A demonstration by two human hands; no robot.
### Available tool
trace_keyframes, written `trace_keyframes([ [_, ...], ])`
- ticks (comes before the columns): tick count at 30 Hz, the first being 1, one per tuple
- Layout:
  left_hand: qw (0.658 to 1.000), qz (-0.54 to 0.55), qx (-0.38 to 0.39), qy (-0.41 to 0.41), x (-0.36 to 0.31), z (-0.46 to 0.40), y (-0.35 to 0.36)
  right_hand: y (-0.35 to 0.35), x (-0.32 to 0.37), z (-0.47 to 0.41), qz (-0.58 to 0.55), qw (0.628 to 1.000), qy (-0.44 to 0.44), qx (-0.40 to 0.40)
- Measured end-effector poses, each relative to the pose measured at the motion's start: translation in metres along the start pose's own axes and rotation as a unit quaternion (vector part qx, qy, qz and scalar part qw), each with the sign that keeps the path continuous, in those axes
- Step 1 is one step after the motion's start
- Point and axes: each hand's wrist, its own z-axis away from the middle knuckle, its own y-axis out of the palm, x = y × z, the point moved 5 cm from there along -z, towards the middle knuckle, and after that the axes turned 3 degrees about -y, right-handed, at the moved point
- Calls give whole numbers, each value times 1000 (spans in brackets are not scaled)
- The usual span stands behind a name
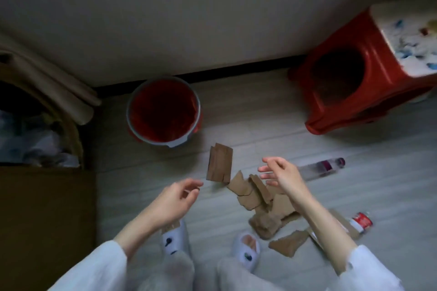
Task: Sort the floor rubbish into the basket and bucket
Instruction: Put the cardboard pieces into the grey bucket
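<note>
We see torn brown cardboard scraps (257,198) on the pale plank floor (236,130) near the round red bucket (163,111), above them our left hand (176,198) and right hand (281,172), loosely spread, holding nothing.

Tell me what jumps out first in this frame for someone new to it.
The red bucket by the wall and the red stool at upper right grab the eye first. Next, both hands, left hand and right hand, hover open over torn cardboard pieces strewn on the floor, one cardboard piece seemingly mid-air toward the bucket. A clear bottle lies right of the hands.
</note>
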Motion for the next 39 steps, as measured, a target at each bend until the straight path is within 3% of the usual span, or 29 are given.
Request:
trace_keyframes([
  [5, 997, -63, -21, 39, 58, -132, 54, 22, -106, -116, 86, 996, -17, 1],
  [8, 981, -158, -52, 99, 90, -205, 95, 38, -170, -183, 196, 979, -36, 45],
  [11, 920, -333, -107, 178, 107, -260, 125, 43, -209, -239, 283, 956, -66, 49],
  [14, 858, -437, -144, 229, 110, -315, 153, 47, -228, -287, 362, 925, -112, 33],
  [18, 800, -549, -110, 215, 131, -369, 177, 69, -256, -317, 507, 851, -113, 75],
  [23, 825, -535, -90, 162, 152, -394, 186, 88, -294, -324, 632, 765, -81, 95],
  [27, 846, -500, -96, 159, 152, -419, 192, 97, -320, -329, 673, 731, -72, 87],
  [32, 875, -470, -17, 117, 158, -450, 196, 103, -332, -335, 661, 745, -88, 23],
  [39, 876, -471, -48, 93, 156, -456, 193, 101, -328, -335, 629, 772, -89, 1],
])
